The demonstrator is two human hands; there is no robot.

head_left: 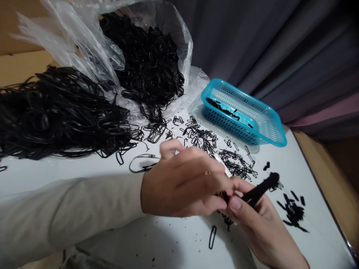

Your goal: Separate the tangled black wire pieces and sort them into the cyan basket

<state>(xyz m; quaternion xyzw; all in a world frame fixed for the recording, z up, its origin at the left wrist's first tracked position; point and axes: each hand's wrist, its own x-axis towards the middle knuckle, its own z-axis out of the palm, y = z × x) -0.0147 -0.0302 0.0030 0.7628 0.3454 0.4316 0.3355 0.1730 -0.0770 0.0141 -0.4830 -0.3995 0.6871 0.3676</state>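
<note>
My right hand comes in from the lower right, its thumb pressed on a black strip that looks doubled over, with a rounded far end. From the left my left hand reaches across in a light sleeve. Its fingers are bent and closed around the near end of the same strip, touching the right fingertips. A thin pale piece shows just behind the left fingers; its kind is unclear. Small black loops lie scattered on the white table behind the hands.
A big heap of black rubbery loops is at the left. More fill an open clear plastic bag. Behind stands a blue basket with small black pieces inside. A small pile of short black pieces lies right. Grey curtain hangs behind.
</note>
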